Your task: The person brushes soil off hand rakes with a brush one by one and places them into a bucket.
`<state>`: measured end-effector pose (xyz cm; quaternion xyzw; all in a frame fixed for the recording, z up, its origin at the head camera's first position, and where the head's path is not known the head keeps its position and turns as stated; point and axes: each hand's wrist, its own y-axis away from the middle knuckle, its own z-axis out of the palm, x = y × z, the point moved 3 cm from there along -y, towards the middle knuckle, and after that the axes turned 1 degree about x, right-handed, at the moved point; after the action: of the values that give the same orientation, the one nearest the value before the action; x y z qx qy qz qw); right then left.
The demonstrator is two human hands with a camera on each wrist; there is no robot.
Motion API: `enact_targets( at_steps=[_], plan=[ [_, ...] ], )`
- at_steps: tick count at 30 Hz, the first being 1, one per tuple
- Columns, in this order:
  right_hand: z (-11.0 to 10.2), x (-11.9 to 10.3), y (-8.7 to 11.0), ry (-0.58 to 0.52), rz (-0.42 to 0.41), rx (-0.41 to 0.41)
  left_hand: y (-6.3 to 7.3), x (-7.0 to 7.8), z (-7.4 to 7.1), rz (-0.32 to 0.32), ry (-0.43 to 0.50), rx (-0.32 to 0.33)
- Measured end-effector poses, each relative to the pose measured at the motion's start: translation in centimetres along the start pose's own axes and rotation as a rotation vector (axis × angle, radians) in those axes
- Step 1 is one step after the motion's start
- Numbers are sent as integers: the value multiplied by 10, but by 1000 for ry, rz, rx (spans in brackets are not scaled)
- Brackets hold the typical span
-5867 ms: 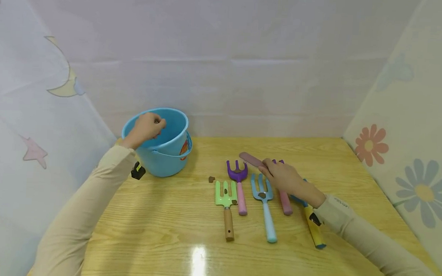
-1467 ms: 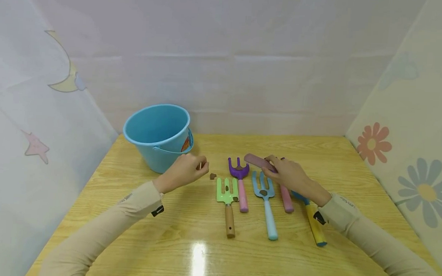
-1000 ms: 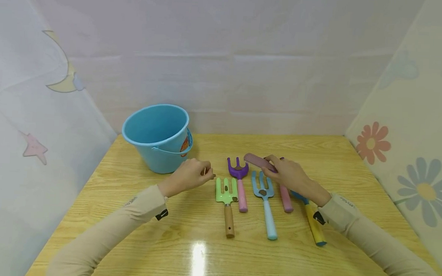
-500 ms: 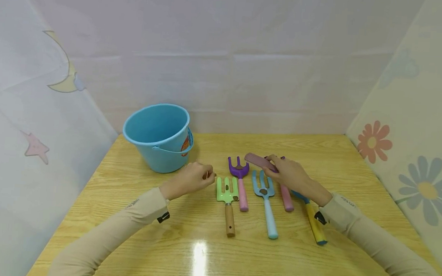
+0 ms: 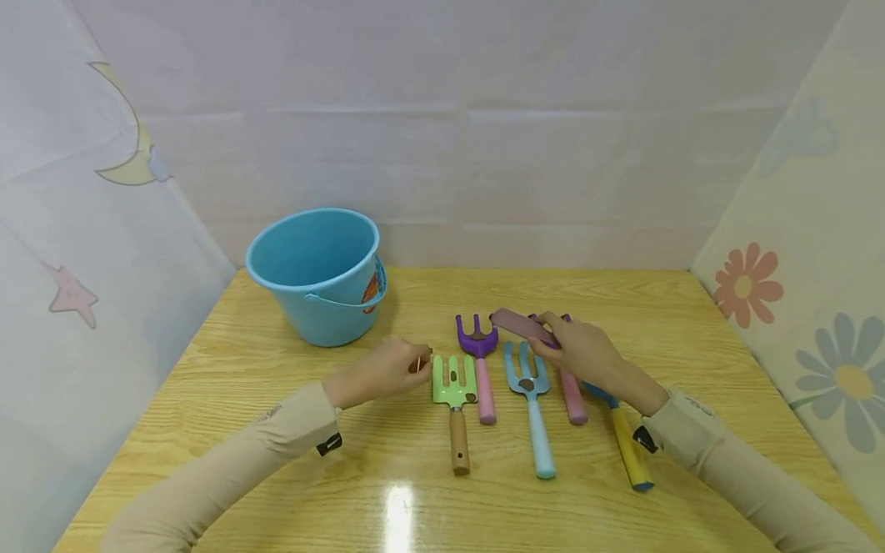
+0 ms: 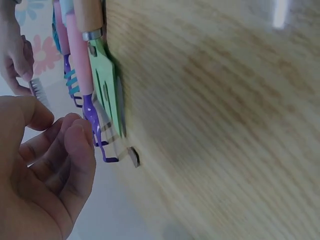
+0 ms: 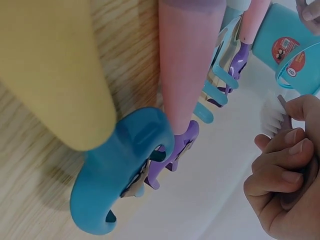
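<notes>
Toward ten o'clock from the middle of the wooden table (image 5: 273, 501), with twelve o'clock taken as away from the person, the left hand (image 5: 387, 369) is held low, its fingers loosely bent; nothing is seen between thumb and fingertips. A small brown piece (image 6: 133, 156) is seen on the tabletop, just beyond the fingertips and apart from them. By the right hand (image 5: 577, 353) a mauve brush (image 5: 521, 325) is gripped firmly, its head pointed to ten o'clock; white bristles (image 7: 272, 117) are shown in the right wrist view.

At three o'clock from the left hand is laid a green fork (image 5: 455, 384), marked with brown bits — its wooden handle is turned to six. Beside it, at two o'clock, a purple fork (image 5: 477, 343) with a pink handle is placed. At eight o'clock from the right hand a light blue fork (image 5: 538, 436) is laid, and at six a second pink handle (image 5: 573, 399) is partly covered. A yellow-handled blue tool (image 5: 631, 453) is set at five. A blue bucket (image 5: 325, 320) is stood upright — at eleven o'clock from the left hand.
</notes>
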<state>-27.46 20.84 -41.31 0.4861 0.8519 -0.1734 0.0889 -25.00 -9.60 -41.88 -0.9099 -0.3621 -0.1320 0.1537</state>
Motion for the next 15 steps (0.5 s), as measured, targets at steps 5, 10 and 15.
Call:
enact_targets(
  at_steps=[5,10,15],
  plan=[
    [-1,1,1,6,6,1,4,2,6,5,43,-44],
    [-1,2,0,17,-4,9,7,3,12,-5,88,-80],
    [-1,0,0,7,-8,4,9,5,19,6,93,-129]
  ],
)
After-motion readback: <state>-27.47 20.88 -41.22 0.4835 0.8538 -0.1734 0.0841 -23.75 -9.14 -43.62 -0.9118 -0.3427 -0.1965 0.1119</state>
